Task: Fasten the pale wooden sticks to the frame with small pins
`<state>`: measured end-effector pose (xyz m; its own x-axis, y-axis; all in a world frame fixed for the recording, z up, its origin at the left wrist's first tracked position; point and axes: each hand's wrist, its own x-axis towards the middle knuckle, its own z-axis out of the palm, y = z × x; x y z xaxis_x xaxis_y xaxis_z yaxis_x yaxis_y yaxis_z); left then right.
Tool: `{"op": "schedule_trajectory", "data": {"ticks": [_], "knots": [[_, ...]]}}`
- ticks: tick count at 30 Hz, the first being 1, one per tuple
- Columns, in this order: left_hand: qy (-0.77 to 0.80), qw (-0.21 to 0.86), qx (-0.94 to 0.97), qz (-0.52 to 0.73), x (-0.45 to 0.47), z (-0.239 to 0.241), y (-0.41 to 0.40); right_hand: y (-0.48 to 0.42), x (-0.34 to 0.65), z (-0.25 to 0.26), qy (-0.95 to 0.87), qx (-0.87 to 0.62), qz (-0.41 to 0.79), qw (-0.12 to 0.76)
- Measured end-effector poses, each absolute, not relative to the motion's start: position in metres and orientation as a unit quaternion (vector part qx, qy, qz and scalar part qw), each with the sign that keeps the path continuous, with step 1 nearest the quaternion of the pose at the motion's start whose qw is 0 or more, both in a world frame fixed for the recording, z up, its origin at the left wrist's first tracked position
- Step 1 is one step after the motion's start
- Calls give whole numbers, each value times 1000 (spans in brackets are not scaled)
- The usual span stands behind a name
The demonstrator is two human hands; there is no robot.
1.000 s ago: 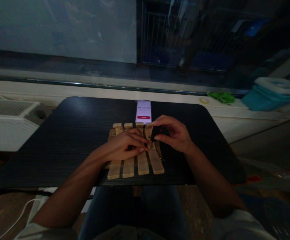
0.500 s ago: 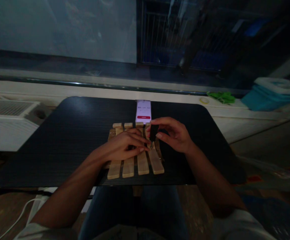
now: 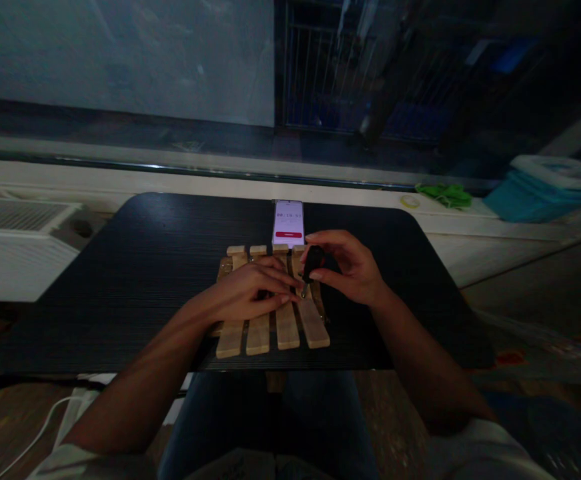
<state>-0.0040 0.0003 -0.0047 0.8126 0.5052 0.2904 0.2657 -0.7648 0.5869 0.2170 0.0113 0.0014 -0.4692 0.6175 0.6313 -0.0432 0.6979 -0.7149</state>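
Note:
A slatted wooden piece (image 3: 259,337) lies near the front edge of the dark table, made of several pale slats over a crosspiece. My left hand (image 3: 250,290) rests across the slats with its fingers stretched toward the right-hand slat (image 3: 314,323). Pinched between the fingers and thumb of my right hand (image 3: 353,267) is a short screwdriver with a black handle (image 3: 313,260). It leans slightly, with its lower end by a small metal screw (image 3: 303,291) on that right-hand slat. The fingertips of my left hand are close beside this screw.
A phone (image 3: 289,220) with a lit timer screen stands behind the slats on the black table (image 3: 170,267). On the windowsill are a roll of tape (image 3: 409,201), a green cloth (image 3: 445,195) and a teal box (image 3: 525,193). A radiator (image 3: 15,247) is at the left.
The screwdriver's handle has tilted and shifted slightly to the right, and the fingers of my right hand have changed their grip around it. My left hand has stayed on the slats.

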Motion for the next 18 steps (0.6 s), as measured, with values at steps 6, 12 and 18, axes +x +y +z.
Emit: {"op": "schedule_trajectory", "data": {"ticks": [6, 12, 18], "knots": [[213, 272, 913, 218, -4, -4, 0, 12, 216, 2, -789, -201, 336, 474], [212, 271, 914, 216, -4, -4, 0, 13, 216, 5, -800, -166, 329, 473], [210, 273, 913, 216, -5, -6, 1, 11, 219, 8, -812, -162, 330, 453]]}}
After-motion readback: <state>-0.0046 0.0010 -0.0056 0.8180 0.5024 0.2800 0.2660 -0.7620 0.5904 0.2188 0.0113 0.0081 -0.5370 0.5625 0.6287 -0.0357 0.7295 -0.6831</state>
